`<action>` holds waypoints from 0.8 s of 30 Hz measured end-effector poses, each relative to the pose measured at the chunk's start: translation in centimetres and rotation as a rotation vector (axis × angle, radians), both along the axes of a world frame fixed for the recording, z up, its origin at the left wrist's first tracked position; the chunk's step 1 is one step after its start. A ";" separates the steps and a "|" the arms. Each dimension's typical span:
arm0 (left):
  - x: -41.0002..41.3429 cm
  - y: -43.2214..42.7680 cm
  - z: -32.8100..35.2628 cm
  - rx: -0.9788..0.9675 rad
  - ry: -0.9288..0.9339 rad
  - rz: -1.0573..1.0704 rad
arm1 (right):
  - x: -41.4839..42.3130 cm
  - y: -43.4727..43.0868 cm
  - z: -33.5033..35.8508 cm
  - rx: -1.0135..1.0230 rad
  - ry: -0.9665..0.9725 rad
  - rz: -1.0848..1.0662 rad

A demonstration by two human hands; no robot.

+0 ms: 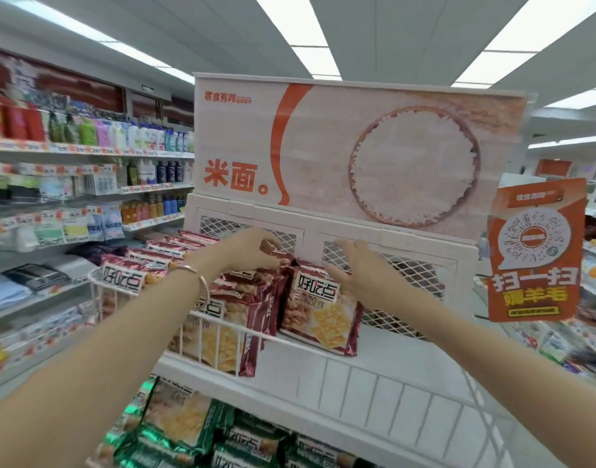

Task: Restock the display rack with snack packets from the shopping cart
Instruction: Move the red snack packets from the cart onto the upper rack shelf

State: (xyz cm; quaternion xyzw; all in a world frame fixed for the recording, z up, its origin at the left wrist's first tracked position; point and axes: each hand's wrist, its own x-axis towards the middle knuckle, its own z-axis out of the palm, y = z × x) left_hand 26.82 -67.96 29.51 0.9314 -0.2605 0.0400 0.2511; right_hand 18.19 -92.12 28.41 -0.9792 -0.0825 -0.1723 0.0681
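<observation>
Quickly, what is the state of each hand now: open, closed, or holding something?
Left hand: closed, fingers pinching the top of a red snack packet on the upper shelf.
Right hand: open, fingers spread, resting against the front red packet, not gripping it.

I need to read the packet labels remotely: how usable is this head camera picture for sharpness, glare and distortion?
Head view: the centre is fairly sharp, with the dark red cracker packet label legible between the left hand and right hand; the left aisle shelves smear with blur; wide-angle bending curves the white wire rack rail; the ceiling light panels blow out, but the packets show no strong glare.
</observation>
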 end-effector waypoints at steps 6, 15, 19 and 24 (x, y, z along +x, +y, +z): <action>-3.3 12.5 0.9 -0.037 -0.151 0.210 | 0.4 12.2 2.1 0.021 -0.006 0.172; -11.4 39.5 -3.7 0.038 -0.012 0.578 | 2.5 36.7 -1.1 -0.094 -0.024 0.397; -16.3 48.8 -8.0 0.048 0.113 0.720 | 1.2 48.0 -6.6 -0.116 0.080 0.499; -20.9 57.5 -15.0 0.075 0.270 0.867 | -0.6 59.8 -15.7 -0.130 0.264 0.669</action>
